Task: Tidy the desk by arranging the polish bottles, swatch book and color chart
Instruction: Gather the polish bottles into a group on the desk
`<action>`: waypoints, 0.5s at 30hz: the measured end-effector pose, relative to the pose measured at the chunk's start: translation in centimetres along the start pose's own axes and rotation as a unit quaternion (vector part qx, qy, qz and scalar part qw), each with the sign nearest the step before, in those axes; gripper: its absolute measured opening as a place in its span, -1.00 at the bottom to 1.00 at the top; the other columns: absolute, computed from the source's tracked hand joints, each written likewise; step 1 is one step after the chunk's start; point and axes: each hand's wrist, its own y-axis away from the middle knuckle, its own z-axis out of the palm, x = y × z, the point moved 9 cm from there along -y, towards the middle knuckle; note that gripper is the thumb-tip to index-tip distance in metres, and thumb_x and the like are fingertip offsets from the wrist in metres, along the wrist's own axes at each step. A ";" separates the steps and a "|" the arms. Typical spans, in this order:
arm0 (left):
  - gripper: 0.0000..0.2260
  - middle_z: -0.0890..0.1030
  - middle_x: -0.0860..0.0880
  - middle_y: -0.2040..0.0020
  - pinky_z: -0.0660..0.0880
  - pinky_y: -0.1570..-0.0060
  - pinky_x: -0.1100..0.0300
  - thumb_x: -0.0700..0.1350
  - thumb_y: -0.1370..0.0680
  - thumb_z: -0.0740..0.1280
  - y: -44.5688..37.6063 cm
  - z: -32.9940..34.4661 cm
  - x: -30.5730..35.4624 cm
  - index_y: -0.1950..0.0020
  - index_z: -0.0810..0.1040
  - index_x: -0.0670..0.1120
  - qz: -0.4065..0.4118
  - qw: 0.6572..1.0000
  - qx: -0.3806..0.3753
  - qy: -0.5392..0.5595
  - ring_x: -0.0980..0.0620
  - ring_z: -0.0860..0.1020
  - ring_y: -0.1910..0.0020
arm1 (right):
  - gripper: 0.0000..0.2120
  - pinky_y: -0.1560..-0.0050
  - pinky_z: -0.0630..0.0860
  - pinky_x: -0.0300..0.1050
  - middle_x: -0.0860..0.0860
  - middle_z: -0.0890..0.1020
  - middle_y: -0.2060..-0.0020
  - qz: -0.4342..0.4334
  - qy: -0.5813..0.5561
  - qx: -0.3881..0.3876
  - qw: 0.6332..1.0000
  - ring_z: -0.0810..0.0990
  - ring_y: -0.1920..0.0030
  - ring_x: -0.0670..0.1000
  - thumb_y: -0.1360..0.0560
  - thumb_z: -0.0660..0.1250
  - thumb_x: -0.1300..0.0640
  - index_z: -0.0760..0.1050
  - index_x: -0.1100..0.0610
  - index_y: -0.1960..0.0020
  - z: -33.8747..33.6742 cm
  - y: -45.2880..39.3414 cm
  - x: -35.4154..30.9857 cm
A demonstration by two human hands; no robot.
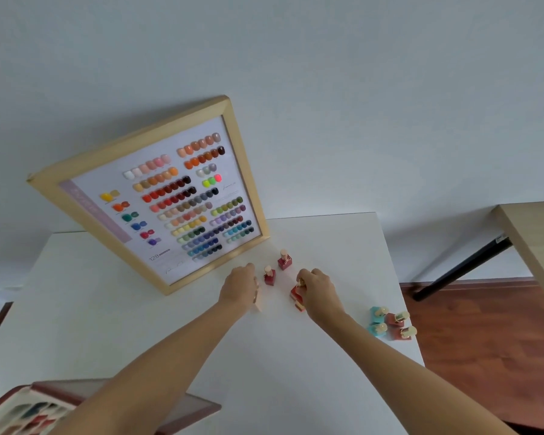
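A wood-framed color chart (157,199) leans against the wall at the back of the white desk (139,324). Two dark red polish bottles (269,276) (285,261) stand upright just in front of it. My left hand (239,285) is closed around a pale bottle (257,301), mostly hidden under the fingers. My right hand (318,288) grips the gold cap of a red bottle (296,293), with another red bottle (300,306) right below it. The swatch book (29,409) lies open at the desk's near left corner, partly under my left forearm.
Several teal and red bottles (390,323) lie on their sides near the desk's right edge. A wooden table (534,243) with a black leg stands to the right over a wood floor (484,340).
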 end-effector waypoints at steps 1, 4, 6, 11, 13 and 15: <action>-0.93 0.63 -0.17 0.00 0.59 0.05 0.16 -0.22 -0.58 0.25 0.4 -0.1 -0.1 -0.01 0.48 -0.21 0.001 1.000 -0.008 -0.008 -0.08 0.62 0.02 | -0.89 0.25 0.55 -0.04 0.11 0.51 0.09 0.002 -0.007 0.000 1.000 0.50 0.24 0.08 -0.53 0.21 0.27 0.48 0.20 -0.01 -0.5 0.1 0.4; -0.94 0.63 -0.17 -0.01 0.61 0.04 0.11 -0.22 -0.58 0.26 1.7 -0.6 0.0 0.01 0.47 -0.21 0.011 0.999 -0.027 -0.040 -0.09 0.62 0.00 | -0.87 0.26 0.56 -0.07 0.07 0.50 0.13 0.009 -0.022 0.016 1.000 0.52 0.24 0.07 -0.53 0.21 0.26 0.51 0.19 -0.01 -2.9 0.4 1.8; -0.93 0.63 -0.16 -0.01 0.62 0.03 0.11 -0.21 -0.58 0.27 2.7 -0.9 0.6 -0.01 0.47 -0.21 0.023 0.997 -0.040 -0.060 -0.08 0.63 0.00 | -0.86 0.27 0.51 -0.10 0.11 0.54 0.11 0.012 -0.023 0.033 0.999 0.51 0.22 0.08 -0.52 0.23 0.27 0.53 0.19 -0.02 -5.0 0.6 3.1; -0.91 0.65 -0.14 0.00 0.62 0.03 0.11 -0.22 -0.59 0.25 4.5 -1.3 5.1 -0.05 0.49 -0.19 0.097 0.993 -0.037 -0.057 -0.05 0.65 0.02 | -0.85 0.22 0.49 -0.09 0.16 0.61 0.11 0.044 -0.030 0.084 0.995 0.50 0.22 0.08 -0.45 0.29 0.28 0.58 0.18 0.01 -10.6 1.7 7.3; -0.93 0.64 -0.14 0.03 0.61 0.04 0.06 -0.26 -0.58 0.21 4.7 -1.2 7.7 0.04 0.48 -0.20 0.129 0.990 -0.031 -0.040 -0.05 0.64 0.05 | -0.83 0.24 0.49 -0.10 0.15 0.62 0.12 0.066 -0.033 0.101 0.992 0.52 0.23 0.09 -0.45 0.29 0.29 0.59 0.16 0.01 -12.3 2.3 9.1; -0.91 0.64 -0.13 0.05 0.59 0.04 0.05 -0.28 -0.58 0.19 4.7 -0.6 10.4 0.08 0.45 -0.18 0.156 0.987 -0.028 -0.033 -0.05 0.64 0.07 | -0.82 0.28 0.46 -0.14 0.13 0.63 0.13 0.086 -0.027 0.109 0.990 0.56 0.22 0.11 -0.46 0.29 0.28 0.59 0.12 0.00 -13.6 3.0 10.9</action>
